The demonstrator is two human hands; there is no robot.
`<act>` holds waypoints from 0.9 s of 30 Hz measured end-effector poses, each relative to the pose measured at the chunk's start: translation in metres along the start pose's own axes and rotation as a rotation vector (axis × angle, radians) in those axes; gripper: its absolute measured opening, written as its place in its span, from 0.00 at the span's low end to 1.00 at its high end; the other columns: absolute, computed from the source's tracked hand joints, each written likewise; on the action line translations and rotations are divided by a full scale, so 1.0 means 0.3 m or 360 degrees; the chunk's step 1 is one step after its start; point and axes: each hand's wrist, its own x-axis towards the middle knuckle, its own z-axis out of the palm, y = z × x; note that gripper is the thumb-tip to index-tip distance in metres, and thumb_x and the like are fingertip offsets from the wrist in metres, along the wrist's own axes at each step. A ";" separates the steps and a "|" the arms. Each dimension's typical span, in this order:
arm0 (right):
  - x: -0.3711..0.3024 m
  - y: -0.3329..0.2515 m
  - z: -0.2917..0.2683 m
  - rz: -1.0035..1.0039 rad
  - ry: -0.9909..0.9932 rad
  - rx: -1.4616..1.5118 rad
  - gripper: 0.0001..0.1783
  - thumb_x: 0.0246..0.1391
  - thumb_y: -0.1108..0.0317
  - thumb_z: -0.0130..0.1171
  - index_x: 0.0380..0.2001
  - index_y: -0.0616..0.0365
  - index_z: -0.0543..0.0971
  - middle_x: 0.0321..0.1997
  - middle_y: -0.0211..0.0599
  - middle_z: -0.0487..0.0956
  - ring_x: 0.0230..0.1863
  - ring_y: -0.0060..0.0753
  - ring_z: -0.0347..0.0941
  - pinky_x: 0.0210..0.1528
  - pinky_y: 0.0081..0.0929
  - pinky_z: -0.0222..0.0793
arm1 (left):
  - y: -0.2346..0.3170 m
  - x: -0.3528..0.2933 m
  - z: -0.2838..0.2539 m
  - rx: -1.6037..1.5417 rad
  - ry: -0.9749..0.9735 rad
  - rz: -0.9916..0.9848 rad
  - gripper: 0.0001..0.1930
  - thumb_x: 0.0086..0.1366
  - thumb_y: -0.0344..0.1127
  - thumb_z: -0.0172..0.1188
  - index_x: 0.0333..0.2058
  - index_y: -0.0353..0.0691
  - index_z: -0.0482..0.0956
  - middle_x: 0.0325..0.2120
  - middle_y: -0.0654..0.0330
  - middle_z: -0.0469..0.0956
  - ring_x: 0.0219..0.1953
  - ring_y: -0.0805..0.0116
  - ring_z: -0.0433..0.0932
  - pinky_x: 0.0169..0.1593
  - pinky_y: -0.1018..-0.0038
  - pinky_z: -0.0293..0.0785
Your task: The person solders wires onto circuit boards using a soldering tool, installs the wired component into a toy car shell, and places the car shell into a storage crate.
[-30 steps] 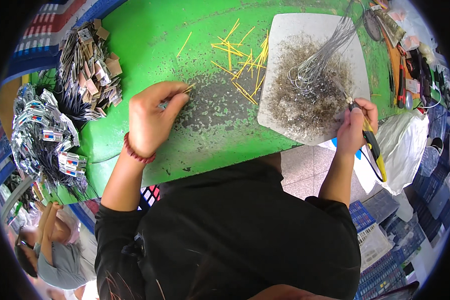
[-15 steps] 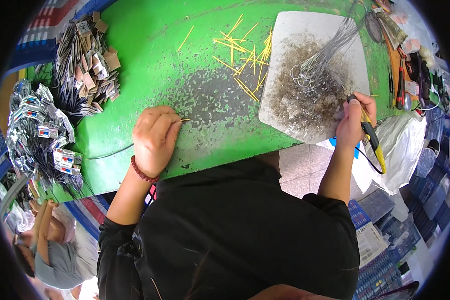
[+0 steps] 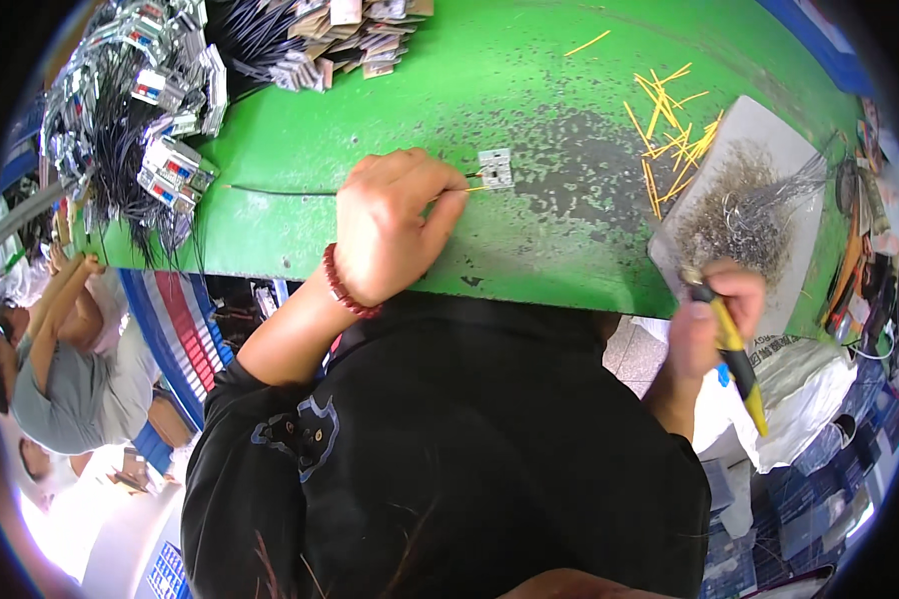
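Observation:
My left hand (image 3: 400, 215) lies on the green table with its fingers closed round a thin black wire (image 3: 280, 191), whose free end trails to the left. A short yellow tip (image 3: 477, 188) sticks out past the pinching fingers. It reaches the lower edge of a small silver metal plate (image 3: 494, 168); whether they touch I cannot tell. Over the table's front edge at the right, my right hand (image 3: 719, 304), slightly blurred, grips a soldering iron (image 3: 737, 361) with a yellow and black handle. Its metal tip points up and left, beside the stained grey board.
Several thin yellow sticks (image 3: 669, 125) lie scattered beside the grey board (image 3: 804, 225), which bears a tangle of fine wire (image 3: 769, 205). Bundled wired parts (image 3: 175, 170) crowd the left end; more (image 3: 340, 40) lie at the back left. Another person (image 3: 75, 359) sits at far left.
The view has swung right, so the table's things appear shifted. The small metal plate now shows by my left fingertips. My right hand has brought the soldering iron nearer me, off the board.

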 end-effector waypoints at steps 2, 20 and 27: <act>-0.016 0.011 0.100 0.0096 -0.0233 0.0186 0.17 0.50 0.64 0.66 0.35 0.59 0.69 0.30 0.35 0.70 0.29 0.22 0.63 0.32 0.20 0.59 | 0.000 -0.011 0.006 0.0039 0.0035 0.0017 0.05 0.50 0.28 0.65 0.24 0.43 0.78 0.21 0.62 0.75 0.27 0.61 0.75 0.33 0.67 0.67; -0.036 0.103 0.275 0.0142 -0.0370 0.0157 0.15 0.48 0.69 0.66 0.34 0.61 0.71 0.30 0.35 0.73 0.26 0.18 0.62 0.28 0.18 0.56 | -0.044 0.004 0.060 0.0168 0.0179 0.0073 0.05 0.42 0.30 0.62 0.15 0.46 0.73 0.22 0.65 0.72 0.29 0.64 0.71 0.36 0.66 0.60; -0.029 0.093 0.282 0.0122 -0.0461 0.0097 0.15 0.48 0.68 0.67 0.34 0.61 0.71 0.29 0.34 0.74 0.24 0.17 0.62 0.25 0.17 0.57 | -0.047 0.007 0.053 0.0150 0.0106 0.0051 0.07 0.43 0.28 0.64 0.17 0.45 0.73 0.24 0.65 0.72 0.30 0.63 0.72 0.36 0.66 0.60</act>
